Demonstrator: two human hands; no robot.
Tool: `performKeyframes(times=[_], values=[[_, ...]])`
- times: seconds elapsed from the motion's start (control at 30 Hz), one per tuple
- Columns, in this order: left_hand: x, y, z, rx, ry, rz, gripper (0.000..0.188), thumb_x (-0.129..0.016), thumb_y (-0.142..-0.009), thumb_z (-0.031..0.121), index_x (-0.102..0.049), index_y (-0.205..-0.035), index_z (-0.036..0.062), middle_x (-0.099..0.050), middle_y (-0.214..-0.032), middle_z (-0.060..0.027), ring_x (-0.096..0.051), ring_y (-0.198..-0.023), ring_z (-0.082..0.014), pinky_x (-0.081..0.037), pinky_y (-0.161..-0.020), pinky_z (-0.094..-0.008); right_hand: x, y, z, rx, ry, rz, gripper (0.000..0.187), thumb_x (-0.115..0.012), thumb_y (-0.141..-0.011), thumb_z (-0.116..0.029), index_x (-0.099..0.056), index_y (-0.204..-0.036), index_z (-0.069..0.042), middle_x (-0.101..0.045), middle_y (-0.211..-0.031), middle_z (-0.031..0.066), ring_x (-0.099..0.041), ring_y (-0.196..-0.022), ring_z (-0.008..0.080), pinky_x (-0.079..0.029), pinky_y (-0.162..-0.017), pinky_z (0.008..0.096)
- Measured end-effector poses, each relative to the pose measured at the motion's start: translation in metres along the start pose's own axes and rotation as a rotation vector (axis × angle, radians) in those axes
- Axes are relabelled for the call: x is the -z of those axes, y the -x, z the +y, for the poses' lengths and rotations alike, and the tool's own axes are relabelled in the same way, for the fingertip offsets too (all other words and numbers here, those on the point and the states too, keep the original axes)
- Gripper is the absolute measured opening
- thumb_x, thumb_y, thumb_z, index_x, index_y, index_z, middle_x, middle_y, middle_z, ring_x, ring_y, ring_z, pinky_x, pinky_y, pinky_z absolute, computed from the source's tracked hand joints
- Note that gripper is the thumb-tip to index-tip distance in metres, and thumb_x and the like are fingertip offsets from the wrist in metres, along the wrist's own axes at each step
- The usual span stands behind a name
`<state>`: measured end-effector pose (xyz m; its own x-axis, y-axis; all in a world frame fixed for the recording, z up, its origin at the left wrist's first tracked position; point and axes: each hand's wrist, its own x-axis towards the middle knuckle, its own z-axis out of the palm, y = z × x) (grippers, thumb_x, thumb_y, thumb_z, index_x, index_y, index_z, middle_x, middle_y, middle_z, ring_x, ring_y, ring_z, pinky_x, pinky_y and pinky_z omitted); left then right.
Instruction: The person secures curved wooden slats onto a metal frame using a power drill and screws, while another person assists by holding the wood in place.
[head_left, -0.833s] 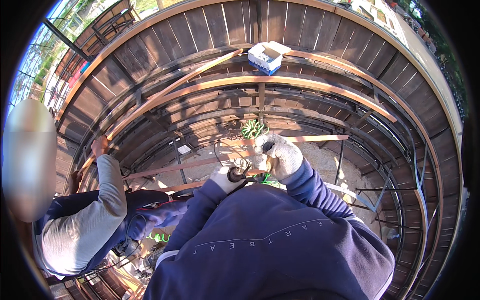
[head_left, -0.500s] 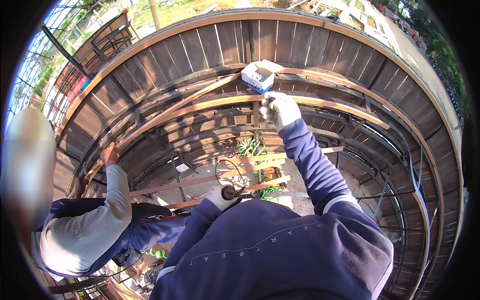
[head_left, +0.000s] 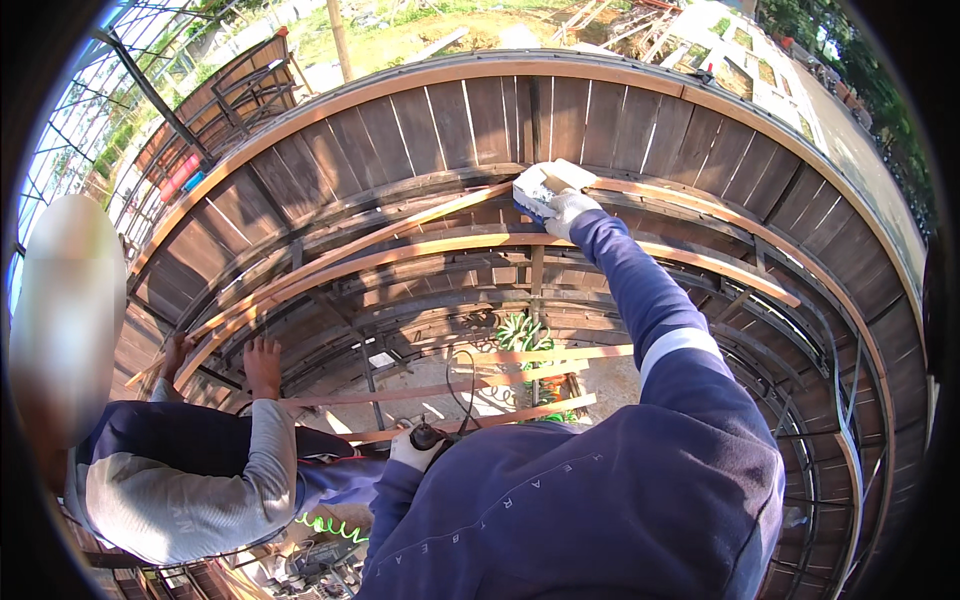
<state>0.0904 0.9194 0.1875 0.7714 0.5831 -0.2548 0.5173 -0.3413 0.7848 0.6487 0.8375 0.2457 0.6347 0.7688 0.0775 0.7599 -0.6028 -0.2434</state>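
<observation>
One-handed, reached right hand (head_left: 570, 212) over rail (head_left: 450, 244) to box (head_left: 532, 192) edge — couldn't tell grip; held dark tool (head_left: 428, 437) in left hand (head_left: 408, 453) near timber (head_left: 520, 413).

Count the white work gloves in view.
2: one on the right hand, at the white-and-blue box; one on the left hand, holding a dark handheld tool.

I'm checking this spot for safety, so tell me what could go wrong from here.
The right hand is at the open white-and-blue box on the curved framework; a bump might tip it and spill anything inside. The left hand holds a dark tool low while the right arm is stretched out, so control of it could suffer. Near that tool, a dark cord loops by the wooden strips and might snag.
</observation>
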Motion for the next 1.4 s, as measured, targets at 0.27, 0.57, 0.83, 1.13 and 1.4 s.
performKeyframes(times=[0.27, 0.57, 0.83, 1.13, 1.4], values=[[-0.005, -0.016, -0.02, 0.026, 0.016, 0.07, 0.024, -0.083, -0.078, 0.024, -0.077, -0.094, 0.0068, -0.078, -0.089, -0.0088, -0.075, -0.084, -0.0224, -0.058, -0.08, -0.0364, 0.01, 0.07, 0.043, -0.131, 0.164, 0.142, 0.024, -0.065, -0.084, -0.02, -0.077, -0.101, -0.007, -0.072, -0.105, 0.0185, -0.07, -0.099, 0.0365, -0.055, -0.091, 0.0431], [-0.009, -0.036, 0.011, 0.008, -0.073, -0.048, 0.025, -0.083, -0.078, 0.026, -0.078, -0.093, 0.0077, -0.077, -0.087, -0.0123, -0.075, -0.082, -0.0271, -0.058, -0.077, -0.04, 0.029, 0.109, 0.062, -0.269, 0.125, 0.178, 0.026, -0.066, -0.088, -0.027, -0.078, -0.103, -0.009, -0.074, -0.101, 0.018, -0.071, -0.097, 0.0359, -0.056, -0.089, 0.0435], [-0.018, -0.057, 0.024, -0.001, -0.105, -0.099, 0.025, -0.083, -0.077, 0.026, -0.079, -0.093, 0.0071, -0.077, -0.088, -0.0131, -0.076, -0.082, -0.0271, -0.059, -0.077, -0.04, 0.035, 0.098, 0.081, -0.297, 0.124, 0.098, 0.034, -0.058, -0.095, -0.037, -0.077, -0.107, -0.011, -0.075, -0.101, 0.0166, -0.071, -0.099, 0.0354, -0.056, -0.091, 0.0445], [-0.012, -0.052, 0.014, 0.032, -0.047, -0.06, 0.034, -0.083, -0.077, 0.034, -0.079, -0.094, 0.0058, -0.078, -0.088, -0.0132, -0.076, -0.084, -0.0263, -0.059, -0.078, -0.0409, 0.018, 0.079, 0.122, -0.466, 0.093, 0.234, 0.03, -0.057, -0.091, -0.026, -0.076, -0.109, -0.01, -0.073, -0.11, 0.0176, -0.069, -0.105, 0.0364, -0.054, -0.096, 0.0445], [-0.017, -0.061, -0.008, 0.068, -0.081, -0.066, 0.032, -0.082, -0.078, 0.035, -0.079, -0.094, 0.0083, -0.078, -0.089, -0.0122, -0.076, -0.084, -0.0268, -0.059, -0.078, -0.0413, 0.039, 0.064, 0.123, -0.364, 0.167, 0.164, 0.027, -0.06, -0.089, -0.028, -0.079, -0.1, -0.013, -0.075, -0.102, 0.0164, -0.071, -0.102, 0.0343, -0.055, -0.093, 0.0409]])
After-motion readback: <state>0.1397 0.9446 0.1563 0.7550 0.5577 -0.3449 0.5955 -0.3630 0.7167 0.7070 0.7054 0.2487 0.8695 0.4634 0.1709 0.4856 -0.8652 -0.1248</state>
